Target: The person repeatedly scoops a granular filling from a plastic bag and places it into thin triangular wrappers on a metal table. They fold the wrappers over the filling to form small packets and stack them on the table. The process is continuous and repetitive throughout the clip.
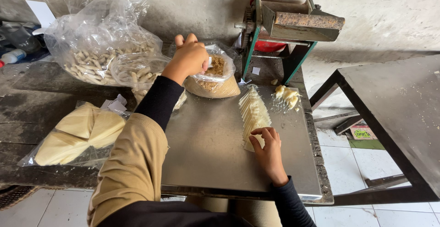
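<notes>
Reaching forward, my left hand (pixel 190 57) is curled shut around something small and white that I cannot make out, right at the mouth of an open plastic bag of brown crumbs (pixel 215 78). That bag sits at the far edge of the metal sheet (pixel 206 149) that covers this part of the tabletop (pixel 36 103). My right hand (pixel 268 151) lies lower on the sheet, fingers loosely bent, fingertips touching the near end of a fanned stack of thin pale dough sheets (pixel 253 112); it pinches nothing that I can see, it just rests on the lowest piece.

Beyond the stack, near the sheet's far right corner, lies a small heap of pale dough scraps (pixel 287 96). Behind that stands a hand-cranked roller machine (pixel 286 25) with a green frame and a rusty metal tray, with something red tucked underneath it.

To the left of my left arm, big clear bags of pale stick-shaped snacks (pixel 103 59) crowd the back of the tabletop and press close against the crumb bag, so my forearm passes right over their edge. Nearer me on the left, a flat clear bag of yellowish folded pieces (pixel 80 133) lies on the dark wood. A dark table (pixel 398 103) stands apart on my right, over a white tiled floor (pixel 348 158).
</notes>
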